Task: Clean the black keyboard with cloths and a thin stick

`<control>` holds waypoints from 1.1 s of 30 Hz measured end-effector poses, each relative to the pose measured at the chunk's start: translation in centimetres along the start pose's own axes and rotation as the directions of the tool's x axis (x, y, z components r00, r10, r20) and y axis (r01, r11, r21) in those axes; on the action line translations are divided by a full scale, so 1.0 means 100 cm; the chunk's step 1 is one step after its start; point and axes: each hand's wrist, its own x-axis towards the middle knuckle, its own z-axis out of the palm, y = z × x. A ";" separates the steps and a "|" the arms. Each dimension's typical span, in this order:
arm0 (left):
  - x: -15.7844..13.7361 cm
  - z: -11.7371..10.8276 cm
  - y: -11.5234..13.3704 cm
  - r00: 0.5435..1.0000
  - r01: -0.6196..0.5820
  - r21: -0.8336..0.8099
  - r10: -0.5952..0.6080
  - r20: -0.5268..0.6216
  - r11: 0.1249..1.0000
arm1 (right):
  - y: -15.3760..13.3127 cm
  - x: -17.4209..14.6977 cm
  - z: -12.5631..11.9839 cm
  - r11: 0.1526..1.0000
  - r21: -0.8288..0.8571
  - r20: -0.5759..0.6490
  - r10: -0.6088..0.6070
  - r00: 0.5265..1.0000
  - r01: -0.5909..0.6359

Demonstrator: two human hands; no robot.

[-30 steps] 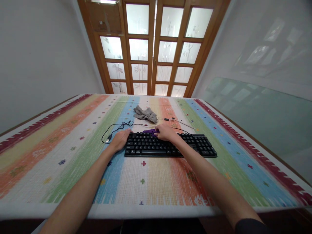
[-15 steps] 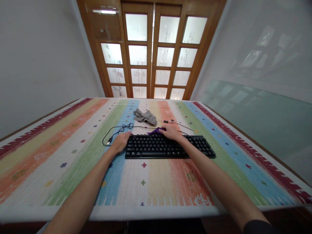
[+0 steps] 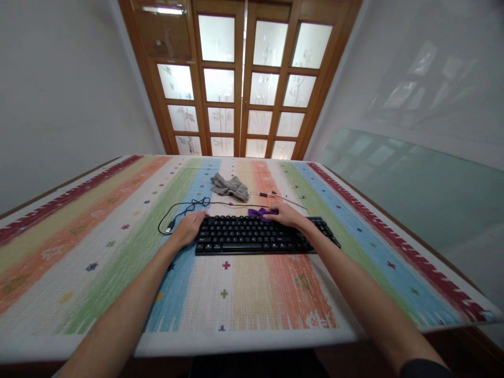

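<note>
A black computer keyboard (image 3: 240, 233) lies flat on the striped tablecloth in front of me. My left hand (image 3: 190, 229) grips its left end, the fingertips at the far left corner. Along the far edge of the keys, my right hand (image 3: 286, 215) holds a purple cloth (image 3: 258, 212) pinched under its fingers. The cloth touches the top row, and part of it sticks out to the left of the fingers. My right hand and forearm cover some keys toward the right end.
Behind the keyboard lies a crumpled grey cloth (image 3: 230, 187). The black cable (image 3: 185, 204) loops to the left, ending in a USB plug (image 3: 169, 227). A thin stick-like tool (image 3: 289, 200) and a small dark piece (image 3: 263, 195) lie at the back right. The striped tablecloth (image 3: 118, 262) covers the table.
My right hand has slid to the right along the keyboard's far edge with the purple cloth, more of which now shows. My left hand stays at the left end. The view has shifted slightly.
</note>
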 end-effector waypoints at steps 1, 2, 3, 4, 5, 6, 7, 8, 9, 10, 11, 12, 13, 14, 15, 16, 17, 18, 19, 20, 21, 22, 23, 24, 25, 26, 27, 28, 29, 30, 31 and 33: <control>0.000 0.000 0.000 1.000 0.002 0.004 -0.002 0.000 1.000 | 0.000 0.002 -0.001 1.000 -0.014 0.009 0.004 1.000 -0.004; 0.000 0.000 0.001 1.000 0.004 0.009 -0.004 0.003 1.000 | -0.001 0.004 -0.001 0.999 -0.039 0.014 0.008 1.000 -0.007; 0.000 -0.001 0.001 1.000 0.007 0.014 -0.007 0.007 1.000 | -0.002 0.006 -0.002 0.998 -0.069 0.014 0.012 1.000 -0.011; 0.000 -0.001 0.002 1.000 0.009 0.017 -0.009 0.013 1.000 | -0.003 0.007 -0.002 0.995 -0.100 0.011 0.018 1.000 -0.017; 0.000 -0.001 0.002 1.000 0.012 0.019 -0.012 0.018 1.000 | -0.004 0.009 -0.002 0.992 -0.125 0.007 0.024 1.000 -0.023; 0.000 -0.001 0.003 1.000 0.014 0.020 -0.015 0.022 1.000 | -0.006 0.010 -0.001 0.989 -0.142 0.002 0.031 1.000 -0.031; 0.000 -0.001 0.003 1.000 0.016 0.019 -0.017 0.022 1.000 | -0.007 0.010 -0.001 0.988 -0.151 -0.003 0.039 0.999 -0.039; -0.001 -0.001 0.004 1.000 0.018 0.018 -0.019 0.021 1.000 | -0.009 0.011 0.000 0.986 -0.158 -0.007 0.046 0.999 -0.047; -0.001 -0.001 0.004 1.000 0.019 0.015 -0.019 0.020 1.000 | -0.010 0.012 0.001 0.984 -0.167 -0.014 0.056 0.998 -0.057; -0.001 -0.001 0.004 1.000 0.019 0.013 -0.019 0.019 1.000 | -0.011 0.012 0.003 0.982 -0.178 -0.022 0.066 0.998 -0.069; -0.001 -0.001 0.005 1.000 0.019 0.011 -0.019 0.019 1.000 | -0.012 0.012 0.004 0.979 -0.188 -0.031 0.075 0.997 -0.080; -0.001 -0.002 0.005 1.000 0.019 0.010 -0.019 0.022 1.000 | -0.013 0.012 0.005 0.976 -0.198 -0.041 0.085 0.996 -0.091; -0.001 -0.002 0.005 1.000 0.018 0.011 -0.018 0.024 1.000 | -0.014 0.012 0.006 0.974 -0.204 -0.050 0.093 0.994 -0.102; -0.001 -0.002 0.005 1.000 0.016 0.014 -0.016 0.026 1.000 | -0.014 0.011 0.006 0.972 -0.208 -0.057 0.100 0.993 -0.110; -0.001 -0.002 0.005 1.000 0.014 0.018 -0.015 0.026 1.000 | -0.015 0.010 0.006 0.971 -0.209 -0.060 0.106 0.993 -0.117; -0.001 -0.002 0.004 1.000 0.013 0.022 -0.014 0.025 1.000 | -0.015 0.009 0.005 0.971 -0.207 -0.057 0.110 0.992 -0.119; -0.001 -0.002 0.004 1.000 0.013 0.025 -0.013 0.024 1.000 | -0.015 0.007 0.003 0.972 -0.204 -0.050 0.111 0.993 -0.119; -0.001 -0.002 0.003 1.000 0.014 0.027 -0.014 0.022 1.000 | -0.015 0.006 0.001 0.973 -0.200 -0.039 0.109 0.993 -0.114; -0.001 -0.002 0.003 1.000 0.015 0.027 -0.016 0.021 1.000 | -0.014 0.005 -0.001 0.975 -0.195 -0.025 0.105 0.994 -0.108; -0.001 -0.001 0.002 1.000 0.017 0.025 -0.017 0.019 1.000 | -0.014 0.003 -0.004 0.977 -0.191 -0.009 0.099 0.995 -0.099; -0.001 -0.001 0.001 1.000 0.019 0.023 -0.019 0.016 1.000 | -0.013 0.002 -0.006 0.978 -0.188 0.008 0.094 0.995 -0.091; 0.000 0.000 0.000 1.000 0.018 0.020 -0.018 0.013 1.000 | -0.013 0.002 -0.008 0.978 -0.188 0.024 0.091 0.996 -0.085; 0.000 0.001 0.000 1.000 0.016 0.017 -0.016 0.011 1.000 | -0.012 0.002 -0.009 0.978 -0.191 0.037 0.090 0.995 -0.081; 0.000 0.001 -0.001 1.000 0.011 0.013 -0.011 0.008 1.000 | -0.012 0.002 -0.010 0.977 -0.198 0.045 0.092 0.995 -0.081; 0.000 0.002 -0.001 1.000 0.005 0.008 -0.005 0.007 1.000 | -0.011 0.003 -0.009 0.975 -0.208 0.048 0.097 0.994 -0.085; 0.000 0.002 -0.002 1.000 -0.001 0.004 0.001 0.009 1.000 | -0.011 0.005 -0.008 0.971 -0.219 0.045 0.105 0.993 -0.093; 0.000 0.002 -0.002 1.000 -0.005 -0.001 0.005 0.012 1.000 | -0.011 0.006 -0.007 0.967 -0.231 0.035 0.116 0.993 -0.105; 0.000 0.002 -0.002 1.000 -0.006 -0.003 0.006 0.014 1.000 | -0.011 0.008 -0.005 0.963 -0.243 0.021 0.128 0.992 -0.119; 0.000 0.001 -0.001 1.000 -0.002 -0.003 0.002 0.016 1.000 | -0.012 0.010 -0.003 0.958 -0.253 0.005 0.140 0.990 -0.134; 0.000 0.001 -0.001 1.000 0.002 -0.002 -0.002 0.017 1.000 | -0.012 0.011 -0.001 0.954 -0.260 -0.012 0.150 0.989 -0.148; 0.000 0.001 -0.001 1.000 0.006 -0.001 -0.006 0.017 1.000 | -0.012 0.012 0.001 0.951 -0.264 -0.026 0.158 0.987 -0.159; 0.000 0.001 0.000 1.000 0.007 -0.003 -0.006 0.021 1.000 | -0.013 0.013 0.003 0.951 -0.261 -0.040 0.162 0.986 -0.166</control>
